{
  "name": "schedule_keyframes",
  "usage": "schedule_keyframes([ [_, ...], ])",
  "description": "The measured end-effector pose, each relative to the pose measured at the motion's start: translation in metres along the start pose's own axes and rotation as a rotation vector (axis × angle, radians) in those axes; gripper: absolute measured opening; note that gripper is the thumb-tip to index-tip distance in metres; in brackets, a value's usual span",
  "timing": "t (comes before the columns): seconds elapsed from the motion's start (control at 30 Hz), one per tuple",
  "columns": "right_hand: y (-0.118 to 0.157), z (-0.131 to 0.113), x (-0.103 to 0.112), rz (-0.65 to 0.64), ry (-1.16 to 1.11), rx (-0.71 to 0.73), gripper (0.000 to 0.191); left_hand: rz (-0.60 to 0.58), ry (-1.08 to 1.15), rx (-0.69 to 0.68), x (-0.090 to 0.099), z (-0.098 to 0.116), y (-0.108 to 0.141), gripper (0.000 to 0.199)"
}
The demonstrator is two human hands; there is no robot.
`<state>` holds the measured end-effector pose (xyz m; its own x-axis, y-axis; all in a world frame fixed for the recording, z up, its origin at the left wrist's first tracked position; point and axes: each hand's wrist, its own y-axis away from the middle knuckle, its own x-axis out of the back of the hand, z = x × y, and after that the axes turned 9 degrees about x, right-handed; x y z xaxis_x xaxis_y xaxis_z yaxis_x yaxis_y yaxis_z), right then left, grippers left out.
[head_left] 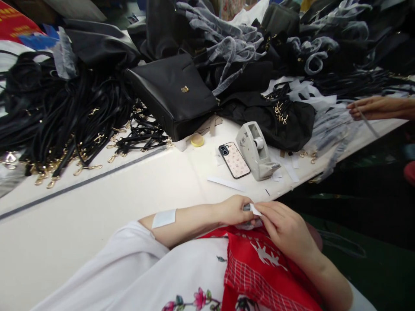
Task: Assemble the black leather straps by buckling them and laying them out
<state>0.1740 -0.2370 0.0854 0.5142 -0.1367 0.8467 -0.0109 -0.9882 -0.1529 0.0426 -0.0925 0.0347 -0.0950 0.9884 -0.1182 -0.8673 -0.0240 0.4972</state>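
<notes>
Just above my lap, at the table's front edge, both hands meet. My left hand (236,209) is closed around a small grey plastic-wrapped bundle (247,207), mostly hidden by the fingers. Fingers of my right hand (287,224) pinch a small white paper strip (255,210) against that bundle. A pale adhesive patch (164,218) is stuck on my left forearm. Beyond the hands, a grey tape dispenser (257,151) stands on the white table (155,190), with a phone in a patterned case (234,160) beside it.
A black handbag (171,95) lies behind the dispenser, among piled black bags. Black straps with gold clasps (65,121) heap up at left. Plastic-wrapped straps (333,125) spread at right, near another person's hand (372,107). A yellow tape roll (197,140) and paper strip (225,184) lie mid-table.
</notes>
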Motion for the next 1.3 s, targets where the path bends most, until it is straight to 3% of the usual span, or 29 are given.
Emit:
schedule_keyframes([
  [0.1,0.002,0.0,-0.009,0.064,0.187,0.169,0.041,0.023,0.241,-0.025,0.007,0.005,0.0,0.021],
  [0.23,-0.003,-0.001,-0.01,0.121,0.233,0.222,0.049,0.025,0.477,-0.061,0.017,0.017,0.006,0.036],
  [0.33,-0.01,-0.006,-0.005,0.186,0.182,0.226,0.048,0.005,0.432,-0.15,0.023,0.025,0.01,0.046],
  [0.47,-0.017,-0.015,-0.006,0.3,0.043,0.107,0.057,-0.046,0.327,-0.285,0.029,0.028,0.014,0.06],
  [0.57,-0.021,-0.022,-0.012,0.294,0.009,0.095,0.069,-0.044,0.307,-0.283,0.034,0.029,0.016,0.066],
  [0.67,-0.028,-0.022,-0.009,0.254,0.071,0.191,0.064,0.001,0.321,-0.278,0.037,0.029,0.018,0.069],
  [0.73,-0.038,-0.013,0.005,0.231,0.105,0.257,0.056,0.015,0.317,-0.268,0.039,0.03,0.019,0.071],
  [0.8,-0.051,0.007,0.026,0.299,0.116,0.232,0.045,0.033,0.31,-0.237,0.04,0.03,0.021,0.074],
  [0.9,-0.074,0.051,0.057,0.493,0.08,-0.048,0.031,0.082,0.311,-0.18,0.04,0.029,0.021,0.082],
  [0.97,-0.088,0.08,0.065,0.442,0.028,-0.148,0.028,0.105,0.315,-0.171,0.041,0.028,0.022,0.083],
  [1.03,-0.098,0.101,0.063,0.325,-0.065,-0.192,0.029,0.116,0.32,-0.176,0.041,0.028,0.022,0.084],
  [1.13,-0.104,0.114,0.05,0.21,-0.22,-0.234,0.037,0.111,0.312,-0.183,0.041,0.029,0.022,0.084],
  [1.3,-0.093,0.107,0.039,0.273,-0.35,-0.279,0.043,0.107,0.322,-0.175,0.041,0.03,0.022,0.08],
])
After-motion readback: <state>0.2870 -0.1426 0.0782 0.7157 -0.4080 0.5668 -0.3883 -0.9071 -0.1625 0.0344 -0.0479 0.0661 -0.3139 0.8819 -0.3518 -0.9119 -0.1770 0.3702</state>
